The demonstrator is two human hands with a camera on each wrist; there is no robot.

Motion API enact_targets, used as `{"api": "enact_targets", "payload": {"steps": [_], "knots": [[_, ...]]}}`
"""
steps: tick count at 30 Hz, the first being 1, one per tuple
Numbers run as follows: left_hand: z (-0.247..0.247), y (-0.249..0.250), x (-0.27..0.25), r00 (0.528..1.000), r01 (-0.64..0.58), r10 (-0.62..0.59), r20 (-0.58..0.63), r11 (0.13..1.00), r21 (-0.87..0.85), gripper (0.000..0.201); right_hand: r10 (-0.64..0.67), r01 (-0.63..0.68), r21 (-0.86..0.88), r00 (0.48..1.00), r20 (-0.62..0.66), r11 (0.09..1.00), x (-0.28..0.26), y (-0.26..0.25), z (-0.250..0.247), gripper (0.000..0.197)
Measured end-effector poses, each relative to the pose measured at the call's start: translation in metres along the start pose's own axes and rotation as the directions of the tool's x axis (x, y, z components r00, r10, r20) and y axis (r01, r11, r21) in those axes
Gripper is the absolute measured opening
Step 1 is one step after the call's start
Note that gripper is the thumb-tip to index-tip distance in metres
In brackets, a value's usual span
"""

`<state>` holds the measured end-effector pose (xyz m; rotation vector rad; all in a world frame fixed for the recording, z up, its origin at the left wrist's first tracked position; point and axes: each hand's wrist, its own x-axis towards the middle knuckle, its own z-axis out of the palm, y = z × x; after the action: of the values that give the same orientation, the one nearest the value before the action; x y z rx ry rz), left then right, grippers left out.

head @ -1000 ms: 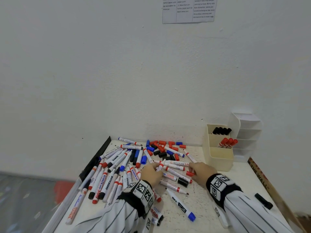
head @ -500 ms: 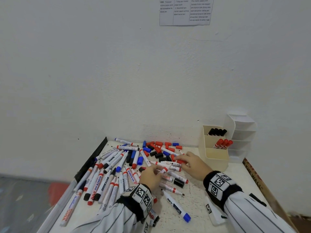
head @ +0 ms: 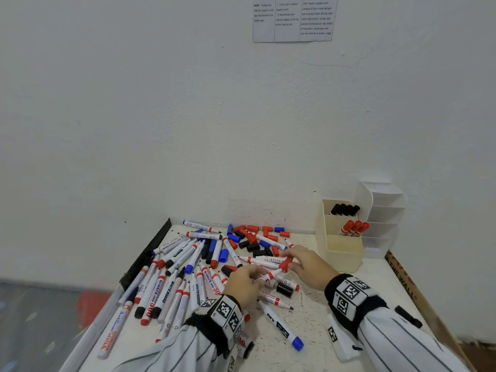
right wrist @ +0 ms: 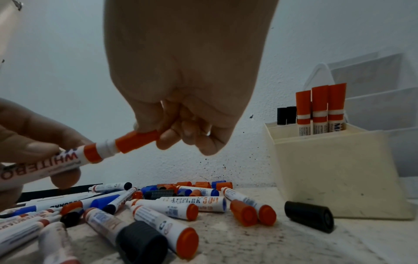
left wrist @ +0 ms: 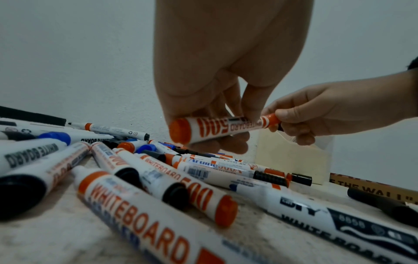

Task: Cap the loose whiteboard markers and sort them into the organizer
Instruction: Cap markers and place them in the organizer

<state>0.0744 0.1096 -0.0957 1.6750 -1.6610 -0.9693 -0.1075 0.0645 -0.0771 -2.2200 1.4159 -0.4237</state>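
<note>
Above the middle of the table (head: 316, 331), held clear of the pile: one red whiteboard marker (left wrist: 222, 127), white barrel, tilted, raised end toward the right. Left hand (head: 245, 284) curled round the barrel, thumb below and fingers on top. Right hand (head: 308, 267) pinching the red cap (right wrist: 137, 142) between thumb and forefinger, other fingers folded in. Cap sitting on the marker's tip end, a strip of white neck visible between cap and red collar in the right wrist view; cannot tell whether pushed fully home.

Under and left of the hands, spread from the left edge to the middle of the table: loose markers (head: 171, 285), red, black and blue, lying flat and crossing one another, many without caps. Near the back edge, at the middle: heap of loose caps (head: 255, 237) in red, black and blue. Toward the front edge, alone: a blue-capped marker (head: 284, 330), lying diagonal.

At the back right corner, against the wall: cream organizer (head: 339, 253), three compartments in steps. Back compartment: black-capped markers (head: 345, 209) standing upright. Middle compartment: red-capped markers (head: 354, 228), upright, leaning slightly. Front compartment: contents not visible. Just behind and to the right of it: white tiered holder (head: 383, 210). A single black cap (right wrist: 308, 216) lying on its side just in front of the organizer.
</note>
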Motion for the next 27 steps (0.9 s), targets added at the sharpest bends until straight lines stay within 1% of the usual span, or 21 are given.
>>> {"api": "enact_targets", "payload": {"steps": [3, 4, 5, 6, 8, 10, 11, 13, 15, 16, 17, 19, 20, 22, 24, 27], "knots": [[-0.001, 0.004, -0.003, 1.0, 0.014, -0.014, 0.009, 0.997, -0.072, 0.021, 0.029, -0.028, 0.064, 0.999, -0.018, 0.998, -0.001, -0.006, 0.002, 0.011], [-0.001, 0.005, -0.003, 1.0, 0.013, -0.013, 0.0, 0.996, -0.091, 0.019, 0.055, -0.054, 0.08, 0.998, -0.007, 0.995, -0.002, -0.007, 0.002, 0.018], [0.0, 0.006, -0.003, 1.0, 0.005, -0.006, -0.007, 0.993, -0.116, 0.018, 0.085, -0.084, 0.101, 0.996, -0.006, 0.991, -0.002, -0.009, 0.004, 0.028], [-0.001, 0.006, -0.004, 1.0, -0.009, 0.007, -0.011, 0.991, -0.136, 0.018, 0.124, -0.121, 0.126, 0.992, -0.017, 0.985, -0.003, -0.011, 0.004, 0.037], [0.0, 0.009, -0.007, 0.999, -0.027, 0.03, 0.014, 0.985, -0.17, 0.02, 0.178, -0.165, 0.17, 0.981, -0.07, 0.972, -0.003, -0.015, 0.003, 0.047], [0.0, 0.012, -0.009, 0.997, -0.047, 0.058, 0.045, 0.976, -0.211, 0.011, 0.209, -0.188, 0.181, 0.972, -0.107, 0.965, -0.003, -0.018, 0.001, 0.051], [-0.001, 0.015, -0.01, 0.995, -0.067, 0.079, 0.053, 0.979, -0.195, 0.006, 0.22, -0.196, 0.187, 0.969, -0.114, 0.963, -0.003, -0.02, 0.001, 0.052], [-0.001, 0.017, -0.009, 0.989, -0.133, 0.137, 0.046, 0.987, -0.087, 0.016, 0.232, -0.201, 0.216, 0.964, -0.131, 0.956, -0.004, -0.022, 0.002, 0.052], [-0.001, 0.02, -0.007, 0.986, -0.158, 0.16, 0.057, 0.987, -0.03, 0.027, 0.242, -0.201, 0.246, 0.959, -0.148, 0.948, -0.006, -0.025, 0.003, 0.051], [-0.001, 0.023, -0.006, 0.987, -0.133, 0.136, 0.082, 0.99, -0.045, 0.03, 0.244, -0.196, 0.268, 0.957, -0.157, 0.943, -0.006, -0.025, 0.004, 0.05], [-0.002, 0.025, -0.005, 0.989, -0.074, 0.085, 0.125, 0.993, -0.089, 0.032, 0.238, -0.181, 0.3, 0.957, -0.166, 0.936, -0.006, -0.026, 0.003, 0.049], [-0.003, 0.029, -0.004, 0.972, 0.075, -0.015, 0.234, 0.966, -0.247, 0.039, 0.207, -0.132, 0.36, 0.962, -0.177, 0.923, -0.006, -0.027, 0.002, 0.046], [-0.003, 0.029, -0.005, 0.959, 0.135, -0.04, 0.282, 0.936, -0.326, 0.039, 0.186, -0.109, 0.371, 0.966, -0.179, 0.922, -0.006, -0.027, 0.002, 0.045], [-0.004, 0.03, -0.006, 0.94, 0.188, -0.036, 0.339, 0.884, -0.428, 0.032, 0.149, -0.077, 0.378, 0.975, -0.163, 0.922, -0.006, -0.028, -0.001, 0.042], [-0.004, 0.03, -0.006, 0.938, 0.165, 0.0, 0.347, 0.88, -0.445, 0.029, 0.11, -0.055, 0.377, 0.986, -0.125, 0.924, -0.006, -0.027, -0.005, 0.039], [-0.003, 0.03, -0.003, 0.959, 0.026, 0.079, 0.272, 0.932, -0.361, 0.03, 0.049, -0.021, 0.292, 0.995, -0.087, 0.956, -0.005, -0.025, -0.019, 0.037]]}}
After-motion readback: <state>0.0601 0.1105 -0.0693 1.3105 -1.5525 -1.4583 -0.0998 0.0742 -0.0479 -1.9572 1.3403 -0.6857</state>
